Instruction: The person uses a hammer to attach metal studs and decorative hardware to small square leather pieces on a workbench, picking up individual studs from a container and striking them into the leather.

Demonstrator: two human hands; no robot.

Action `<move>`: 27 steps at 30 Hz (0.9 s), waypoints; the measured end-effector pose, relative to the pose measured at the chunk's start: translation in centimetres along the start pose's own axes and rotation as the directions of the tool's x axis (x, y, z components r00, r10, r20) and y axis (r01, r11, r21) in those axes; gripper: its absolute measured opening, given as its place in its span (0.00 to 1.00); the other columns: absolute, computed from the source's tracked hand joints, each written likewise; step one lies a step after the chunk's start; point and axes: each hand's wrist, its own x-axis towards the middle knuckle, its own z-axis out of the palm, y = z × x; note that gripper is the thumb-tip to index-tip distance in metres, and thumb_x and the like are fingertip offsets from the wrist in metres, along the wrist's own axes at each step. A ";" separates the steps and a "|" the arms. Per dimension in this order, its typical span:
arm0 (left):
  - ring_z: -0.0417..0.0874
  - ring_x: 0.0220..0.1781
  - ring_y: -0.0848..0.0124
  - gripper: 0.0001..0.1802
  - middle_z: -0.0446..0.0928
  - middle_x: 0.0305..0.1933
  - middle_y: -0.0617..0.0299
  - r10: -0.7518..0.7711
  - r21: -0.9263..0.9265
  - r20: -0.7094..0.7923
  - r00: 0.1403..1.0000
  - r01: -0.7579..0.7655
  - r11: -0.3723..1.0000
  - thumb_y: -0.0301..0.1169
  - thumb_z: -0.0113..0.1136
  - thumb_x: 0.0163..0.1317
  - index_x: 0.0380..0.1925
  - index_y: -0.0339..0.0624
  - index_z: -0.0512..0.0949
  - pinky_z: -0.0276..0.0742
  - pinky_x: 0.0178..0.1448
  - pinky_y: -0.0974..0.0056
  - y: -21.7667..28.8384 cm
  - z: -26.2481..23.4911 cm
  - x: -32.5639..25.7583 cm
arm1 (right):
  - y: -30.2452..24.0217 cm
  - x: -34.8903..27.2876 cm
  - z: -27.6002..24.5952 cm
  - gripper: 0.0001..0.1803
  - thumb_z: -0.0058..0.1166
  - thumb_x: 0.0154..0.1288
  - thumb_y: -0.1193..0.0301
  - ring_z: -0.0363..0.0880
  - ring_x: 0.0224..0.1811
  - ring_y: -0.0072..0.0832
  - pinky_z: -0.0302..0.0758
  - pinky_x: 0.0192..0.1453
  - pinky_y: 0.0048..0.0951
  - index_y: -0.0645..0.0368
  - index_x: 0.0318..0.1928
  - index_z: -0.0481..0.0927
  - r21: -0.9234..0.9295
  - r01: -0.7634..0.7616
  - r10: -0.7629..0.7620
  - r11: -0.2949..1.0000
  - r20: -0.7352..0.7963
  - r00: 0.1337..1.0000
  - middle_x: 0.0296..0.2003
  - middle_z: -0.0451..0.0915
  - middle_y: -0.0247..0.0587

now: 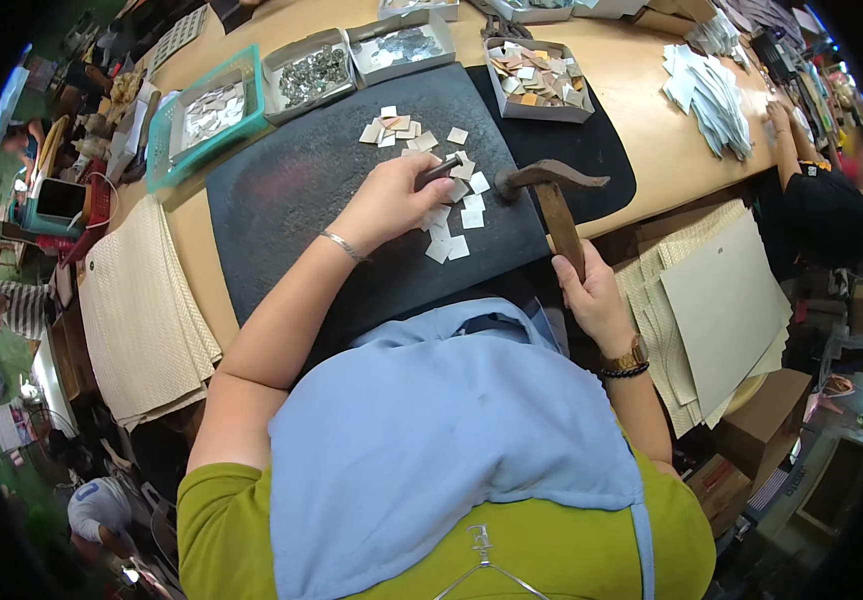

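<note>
The wooden workbench point(641, 75) carries a dark rubber mat point(311, 190), on which you work. Beyond the mat stand trays of shell pieces point(536, 80); a teal basket point(166, 150) sits at far left. Your right hand point(591, 290) is closed around the wooden handle of a hammer point(551, 190), whose rusty head hangs just above the mat. Your left hand point(391, 200) pinches a short metal punch point(438, 170), tip set among the small pale square tiles point(456, 215) scattered at mat centre. To strike well, hold the punch upright and steady on one tile, keep your fingertips clear of its top, and bring the hammer face down squarely; a glancing blow would likely chip the tile or scatter its neighbours.
</note>
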 end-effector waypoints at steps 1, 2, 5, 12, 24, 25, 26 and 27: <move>0.84 0.37 0.78 0.13 0.85 0.37 0.66 -0.046 -0.114 0.025 0.999 0.049 0.992 0.37 0.68 0.73 0.48 0.39 0.84 0.82 0.41 0.67 -0.3 0.0 -0.1 | -0.1 0.0 0.2 0.18 0.57 0.80 0.61 0.82 0.39 0.26 0.79 0.48 0.30 0.65 0.56 0.78 0.003 0.013 -0.013 1.000 0.001 1.000 0.38 0.86 0.45; 0.84 0.37 0.80 0.13 0.85 0.38 0.67 -0.089 -0.282 0.061 0.994 0.103 0.954 0.37 0.68 0.73 0.48 0.39 0.84 0.82 0.41 0.68 -0.4 0.0 -0.2 | 0.0 0.0 0.3 0.18 0.57 0.80 0.61 0.82 0.38 0.26 0.79 0.47 0.30 0.65 0.56 0.78 0.009 0.017 -0.017 1.000 -0.007 1.000 0.37 0.86 0.45; 0.85 0.38 0.81 0.13 0.84 0.41 0.69 -0.170 -0.641 0.149 0.974 0.226 0.733 0.37 0.68 0.73 0.49 0.40 0.83 0.85 0.45 0.72 0.6 -0.1 -0.9 | 0.9 0.2 0.4 0.18 0.57 0.81 0.61 0.80 0.35 0.27 0.78 0.44 0.31 0.64 0.57 0.77 -0.006 0.011 -0.011 1.000 -0.006 1.000 0.34 0.84 0.44; 0.65 0.22 0.88 0.11 0.75 0.27 0.78 -0.180 -0.776 0.169 0.969 0.243 0.582 0.41 0.67 0.75 0.40 0.46 0.83 0.56 0.26 0.75 2.0 0.4 -2.2 | 1.9 0.5 1.1 0.19 0.56 0.81 0.61 0.75 0.29 0.24 0.75 0.37 0.29 0.63 0.59 0.76 0.045 0.062 -0.061 0.997 -0.022 0.998 0.29 0.80 0.39; 0.74 0.33 0.86 0.13 0.78 0.29 0.72 0.045 -0.106 0.006 0.999 -0.044 0.993 0.39 0.65 0.75 0.46 0.40 0.85 0.72 0.36 0.72 3.6 0.7 3.7 | 1.6 0.2 1.3 0.13 0.52 0.84 0.61 0.70 0.22 0.12 0.69 0.25 0.17 0.58 0.54 0.76 0.428 -0.082 0.080 0.900 0.023 0.997 0.29 0.73 0.26; 0.78 0.32 0.78 0.15 0.80 0.28 0.66 0.034 -0.011 0.013 0.999 -0.034 0.999 0.39 0.65 0.74 0.44 0.36 0.85 0.77 0.40 0.67 3.9 0.7 4.8 | 1.8 0.1 1.2 0.14 0.51 0.84 0.61 0.70 0.22 0.12 0.69 0.25 0.17 0.58 0.54 0.76 0.445 -0.093 0.096 0.891 0.014 0.995 0.29 0.73 0.27; 0.80 0.33 0.75 0.16 0.81 0.29 0.64 0.061 0.104 0.013 0.998 -0.062 0.993 0.39 0.64 0.74 0.44 0.35 0.84 0.77 0.42 0.65 4.0 0.7 5.4 | 2.0 0.0 1.1 0.14 0.51 0.84 0.60 0.70 0.22 0.13 0.68 0.24 0.17 0.58 0.55 0.76 0.463 -0.105 0.115 0.880 0.007 0.993 0.29 0.73 0.27; 0.81 0.34 0.72 0.16 0.81 0.29 0.62 0.088 0.216 0.015 0.996 -0.089 0.972 0.39 0.64 0.74 0.43 0.34 0.84 0.78 0.43 0.63 3.9 0.8 5.8 | 2.1 0.0 0.9 0.14 0.51 0.84 0.60 0.70 0.21 0.13 0.68 0.24 0.17 0.58 0.55 0.76 0.481 -0.117 0.134 0.869 -0.001 0.991 0.29 0.73 0.27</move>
